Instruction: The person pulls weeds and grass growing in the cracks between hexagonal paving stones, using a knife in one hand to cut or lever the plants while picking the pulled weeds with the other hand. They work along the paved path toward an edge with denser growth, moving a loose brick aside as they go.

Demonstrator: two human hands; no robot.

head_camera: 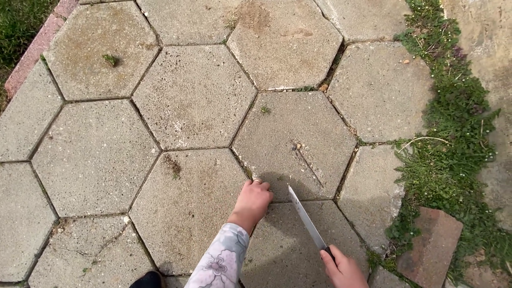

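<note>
The left hand (252,201) rests knuckles-down, fingers curled on nothing, at the weedy joint between grey hexagonal concrete pavers (194,96), while the right hand (341,266) grips a long steel-bladed knife (308,218), whose tip would best run low along that joint, clear of the fingers.

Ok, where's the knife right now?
In the head view, lower right: the knife is in the right hand, its tip at the paver joint beside the left hand.

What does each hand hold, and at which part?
The right hand holds a knife by its dark handle. The left hand holds nothing visible; it rests on the paving.
</note>
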